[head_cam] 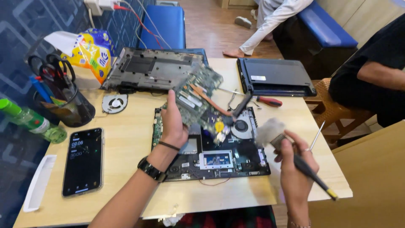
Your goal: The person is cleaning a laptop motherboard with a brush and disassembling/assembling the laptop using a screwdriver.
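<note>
Head view. The left hand (173,122) holds a green circuit board (198,97) tilted above the open laptop chassis (219,162); its fingers are closed on the board's left edge, thumb on the near face. A copper heat pipe (209,99) runs across the board toward a black fan (241,126) at its lower right.

The right hand (295,169) grips a brush (291,150) with a black handle and yellow tip; the fingers are wrapped tight around the handle. The pale bristles are blurred, just right of the fan.

The chassis lies flat on the wooden bench (126,139). Left of it lies a black phone (83,160), screen up. A loose round fan (114,103) sits near a detached laptop base cover (147,69). A closed dark laptop (274,76) rests at the far right, with a red-handled screwdriver (268,101) beside it. A cup of scissors and pens (63,97) and a green bottle (31,120) stand at the left edge.
</note>
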